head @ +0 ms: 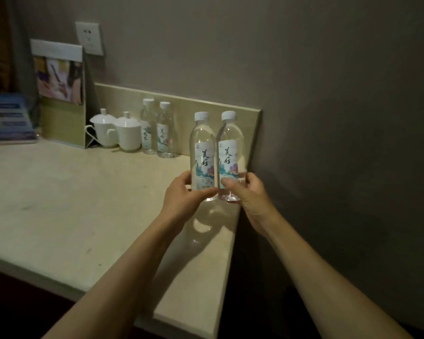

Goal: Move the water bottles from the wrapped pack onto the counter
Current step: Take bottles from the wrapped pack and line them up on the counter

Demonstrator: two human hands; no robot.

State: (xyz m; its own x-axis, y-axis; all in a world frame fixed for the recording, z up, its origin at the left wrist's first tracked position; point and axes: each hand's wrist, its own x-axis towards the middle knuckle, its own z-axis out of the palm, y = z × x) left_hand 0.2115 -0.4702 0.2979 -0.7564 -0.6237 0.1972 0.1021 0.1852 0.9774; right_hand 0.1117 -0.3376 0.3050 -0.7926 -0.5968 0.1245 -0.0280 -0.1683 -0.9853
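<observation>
Dim grey walls close in around a pale counter (pixel 59 204). At its right end, the left hand (pixel 181 196) and right hand (pixel 247 192) each grip the base of an upright bottle (pixel 202 152), (pixel 230 148), side by side and touching. Set too close to the right edge, one could tip off. Two more bottles (pixel 157 133) and lidded cups (pixel 118 130) stand well behind, not obstructing.

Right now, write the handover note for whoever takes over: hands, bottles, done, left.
Left hand grips the left front bottle low on its body; right hand grips the right front bottle the same way.
Both stand upright, side by side, at the counter's right end.
Done: two more bottles stand by the backsplash, beside two lidded cups.
Left: release this pair. The wrapped pack is out of view.
</observation>
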